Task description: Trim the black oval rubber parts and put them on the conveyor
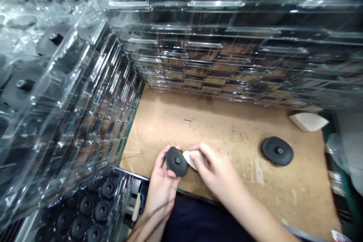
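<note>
A round black rubber-like disc (172, 160) with a small hub at its centre is held in my left hand (162, 181), fingers curled round its edge. My right hand (208, 162) pinches a small white wedge-shaped pad (191, 160), and the pad's tip touches or nearly touches the disc's right rim. Both hands are over the front part of the brown cardboard sheet (221, 121). Farther right on the cardboard lies a second black disc (277, 151), hub facing up. Another white pad (309, 121) with pointed ends rests at the far right corner.
Tall stacks of clear plastic trays (204, 56) wall off the back, with more trays (93, 98) rising on the left. At lower left, a tray holds several black discs (86, 205). A wooden-looking handle (136, 207) is beside it. Clear plastic items (337, 181) line the right edge.
</note>
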A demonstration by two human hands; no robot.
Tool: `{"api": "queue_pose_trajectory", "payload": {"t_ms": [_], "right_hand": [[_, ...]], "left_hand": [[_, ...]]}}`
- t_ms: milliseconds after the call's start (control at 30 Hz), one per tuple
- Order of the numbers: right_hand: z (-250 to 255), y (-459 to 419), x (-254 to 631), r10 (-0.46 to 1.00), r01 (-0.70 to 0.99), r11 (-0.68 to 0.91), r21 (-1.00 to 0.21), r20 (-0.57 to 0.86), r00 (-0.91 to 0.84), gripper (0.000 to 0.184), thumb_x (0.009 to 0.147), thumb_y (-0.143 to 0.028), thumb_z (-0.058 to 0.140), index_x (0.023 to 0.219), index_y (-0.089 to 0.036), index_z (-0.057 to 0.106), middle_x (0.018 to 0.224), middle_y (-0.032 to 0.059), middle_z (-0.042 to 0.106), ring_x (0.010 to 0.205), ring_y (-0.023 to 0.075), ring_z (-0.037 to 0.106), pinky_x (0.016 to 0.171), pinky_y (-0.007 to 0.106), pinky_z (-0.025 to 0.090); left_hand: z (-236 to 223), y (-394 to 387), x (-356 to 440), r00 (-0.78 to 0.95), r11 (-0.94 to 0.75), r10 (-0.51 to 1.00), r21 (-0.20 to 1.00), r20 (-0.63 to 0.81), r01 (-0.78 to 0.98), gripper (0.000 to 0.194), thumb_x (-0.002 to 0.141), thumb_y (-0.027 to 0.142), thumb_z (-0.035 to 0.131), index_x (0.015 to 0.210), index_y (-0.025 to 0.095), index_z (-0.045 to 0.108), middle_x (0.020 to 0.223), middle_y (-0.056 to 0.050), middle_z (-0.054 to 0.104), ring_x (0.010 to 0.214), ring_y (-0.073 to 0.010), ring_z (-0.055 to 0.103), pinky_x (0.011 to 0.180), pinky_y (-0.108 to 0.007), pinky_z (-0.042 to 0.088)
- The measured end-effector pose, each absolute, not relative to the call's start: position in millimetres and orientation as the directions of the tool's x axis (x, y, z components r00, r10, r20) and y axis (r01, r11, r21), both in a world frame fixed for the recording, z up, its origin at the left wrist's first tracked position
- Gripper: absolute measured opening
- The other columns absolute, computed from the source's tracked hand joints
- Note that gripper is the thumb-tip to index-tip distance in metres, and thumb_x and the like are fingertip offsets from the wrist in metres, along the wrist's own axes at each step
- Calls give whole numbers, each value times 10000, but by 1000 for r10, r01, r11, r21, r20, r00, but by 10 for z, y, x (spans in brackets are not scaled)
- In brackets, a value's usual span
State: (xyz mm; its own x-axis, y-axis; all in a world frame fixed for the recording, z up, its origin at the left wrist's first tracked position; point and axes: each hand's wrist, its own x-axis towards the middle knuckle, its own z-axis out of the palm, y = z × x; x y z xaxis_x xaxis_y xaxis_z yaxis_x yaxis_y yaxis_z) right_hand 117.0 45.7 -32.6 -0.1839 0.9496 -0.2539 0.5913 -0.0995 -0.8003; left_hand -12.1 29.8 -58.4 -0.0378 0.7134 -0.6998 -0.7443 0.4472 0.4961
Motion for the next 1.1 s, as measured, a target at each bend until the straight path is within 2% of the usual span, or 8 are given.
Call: {"api": "queue_pose_trajectory", "payload": {"t_ms": [133, 233, 333, 533, 700, 867, 967, 1100], "right_hand": [[-331, 447, 1178, 940, 535, -53, -843, -223, -259, 177, 866, -210, 397, 878, -213, 574, 778, 3, 657, 687, 139, 618, 616, 228, 463], [-380, 573, 1243, 951, 561, -100, -822, -244, -189, 163, 864, -209, 428, 833, -208, 588, 739, -7, 668, 630, 134, 613, 583, 225, 453], [-385, 689, 1259, 970, 577, -83, -813, -200, -142, 176, 880, -223, 411, 900, -186, 581, 845, 33, 675, 774, 165, 625, 690, 264, 458], [-312, 689, 1096, 944, 541, 52, -839, -135, -300, 168, 839, -158, 454, 868, -189, 617, 821, 20, 682, 739, 156, 629, 663, 253, 466], [-348, 572, 1112, 948, 490, 129, -862, -38, -316, 214, 859, -167, 442, 959, -182, 630, 931, 31, 677, 873, 147, 611, 810, 264, 451], [-369, 504, 1319, 973, 508, 62, -859, -61, -222, 180, 860, -193, 482, 905, -210, 655, 866, 8, 699, 791, 133, 644, 719, 226, 487], [-391, 556, 1242, 992, 519, 23, -854, -44, -117, 213, 878, -224, 447, 954, -189, 643, 959, 45, 686, 874, 158, 633, 789, 270, 482], [-453, 434, 1161, 985, 496, 47, -867, -41, -165, 210, 861, -239, 456, 932, -225, 653, 918, 18, 692, 855, 152, 640, 770, 262, 501]], "left_hand": [[-608, 281, -131, -9, 477, 705, 484, -709, -734, 495, 567, 149, 769, 1021, 247, 597, 1083, -66, 661, 988, -230, 618, 805, -279, 508], [-616, 264, -145, -22, 456, 730, 512, -683, -728, 498, 567, 162, 773, 1027, 248, 604, 1068, -54, 666, 993, -203, 609, 818, -257, 498], [-624, 253, -154, -24, 452, 737, 519, -675, -725, 474, 609, 179, 750, 1050, 270, 599, 1064, -33, 666, 990, -173, 603, 829, -246, 490], [-642, 273, -154, -18, 467, 729, 516, -685, -718, 512, 560, 163, 778, 1040, 246, 621, 993, -44, 691, 896, -162, 632, 780, -227, 507], [-602, 292, -150, -4, 472, 739, 522, -674, -710, 535, 545, 159, 786, 1048, 227, 617, 1019, -68, 690, 914, -173, 634, 786, -223, 502], [-621, 271, -156, 11, 461, 761, 528, -649, -714, 557, 555, 211, 786, 1078, 225, 593, 1065, -81, 673, 983, -197, 611, 832, -266, 494], [-656, 245, -166, 2, 445, 775, 545, -632, -711, 527, 591, 212, 764, 1086, 243, 584, 1095, -54, 653, 1010, -188, 593, 854, -268, 483], [-664, 232, -178, 20, 449, 789, 554, -614, -701, 568, 587, 242, 768, 1117, 244, 562, 1076, -61, 653, 1016, -204, 591, 873, -282, 472]]}}
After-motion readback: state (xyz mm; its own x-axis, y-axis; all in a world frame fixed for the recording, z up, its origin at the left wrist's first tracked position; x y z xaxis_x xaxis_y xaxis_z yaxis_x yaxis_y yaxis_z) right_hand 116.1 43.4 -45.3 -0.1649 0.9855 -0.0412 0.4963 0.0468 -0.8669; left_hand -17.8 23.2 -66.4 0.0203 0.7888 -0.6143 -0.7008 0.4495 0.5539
